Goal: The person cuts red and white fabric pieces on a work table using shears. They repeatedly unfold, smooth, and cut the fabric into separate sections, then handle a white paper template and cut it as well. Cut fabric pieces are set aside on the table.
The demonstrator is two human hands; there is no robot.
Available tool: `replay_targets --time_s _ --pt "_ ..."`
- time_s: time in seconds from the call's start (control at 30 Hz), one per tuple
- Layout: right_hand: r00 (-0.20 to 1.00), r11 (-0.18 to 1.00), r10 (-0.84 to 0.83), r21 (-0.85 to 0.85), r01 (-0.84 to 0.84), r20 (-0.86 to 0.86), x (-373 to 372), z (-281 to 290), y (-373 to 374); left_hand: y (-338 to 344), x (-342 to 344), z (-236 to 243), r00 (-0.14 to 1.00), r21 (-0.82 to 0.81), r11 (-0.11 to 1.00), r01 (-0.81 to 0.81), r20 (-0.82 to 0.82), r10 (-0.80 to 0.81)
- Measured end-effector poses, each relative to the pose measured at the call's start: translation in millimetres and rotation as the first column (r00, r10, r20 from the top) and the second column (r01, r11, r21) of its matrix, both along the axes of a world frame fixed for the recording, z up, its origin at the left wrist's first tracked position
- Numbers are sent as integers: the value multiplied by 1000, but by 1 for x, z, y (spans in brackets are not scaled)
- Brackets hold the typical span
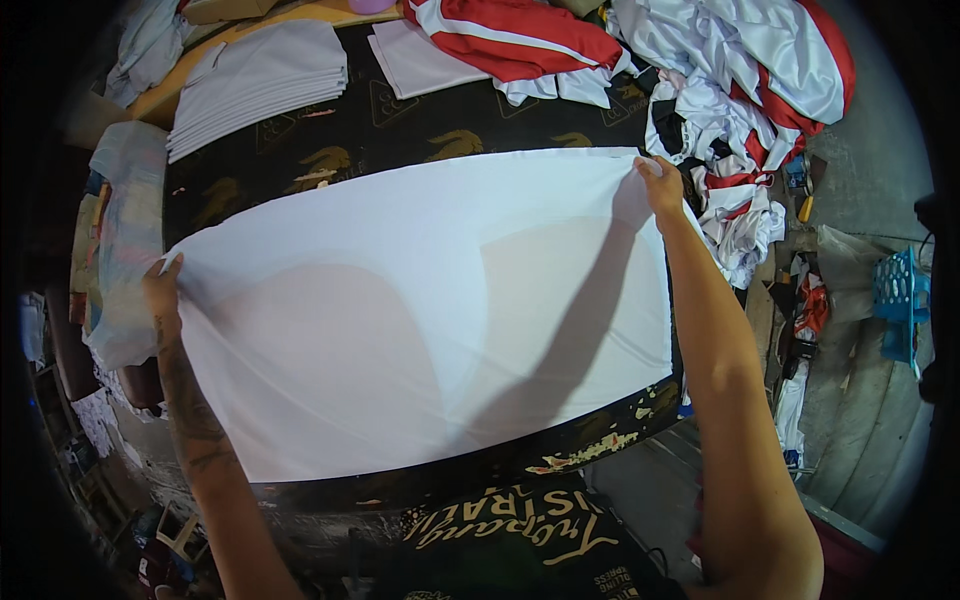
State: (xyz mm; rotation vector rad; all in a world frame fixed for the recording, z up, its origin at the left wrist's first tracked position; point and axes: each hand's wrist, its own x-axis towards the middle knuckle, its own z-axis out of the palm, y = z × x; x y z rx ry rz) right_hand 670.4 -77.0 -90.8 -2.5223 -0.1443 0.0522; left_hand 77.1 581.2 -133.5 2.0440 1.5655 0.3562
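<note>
White cloth (460, 300) stretched over the dark table (400, 135) — the left hand (163, 285) pinched one far corner, the right hand (662, 188) gripped the other.

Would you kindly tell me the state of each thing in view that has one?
White cloth panel: unfolded, spread wide, lightly creased.
Left hand: closed on its upper left corner.
Right hand: closed on its upper right corner.
White fabric stack: neatly layered.
Red-and-white fabric heap: crumpled.
Black tabletop: worn, chipped along its near edge.
</note>
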Motion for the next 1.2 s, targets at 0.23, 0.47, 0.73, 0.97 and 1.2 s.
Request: replay_targets --time_s 0.23,0.47,0.73,0.97,1.2 --pt "994 1000 -11 0 11 -106 14 -4 13 14 4 0 999 -35 998 47 13 -46" --pt "996 998 -41 -48 37 -76 38 -22 16 41 13 -13 996 19 997 73 -46 -72" --pt "845 916 397 -210 -341 358 -47 23 -36 -200 -19 7 986 663 734 149 -157 -59" --pt "983 989 85 -102 -103 -165 -250 33 -213 -255 -126 -8 847 380 925 10 -495 194" --pt "969 996 87 36 -81 -233 -305 8 -226 -326 -168 -6 786 349 932 -95 -549 286"
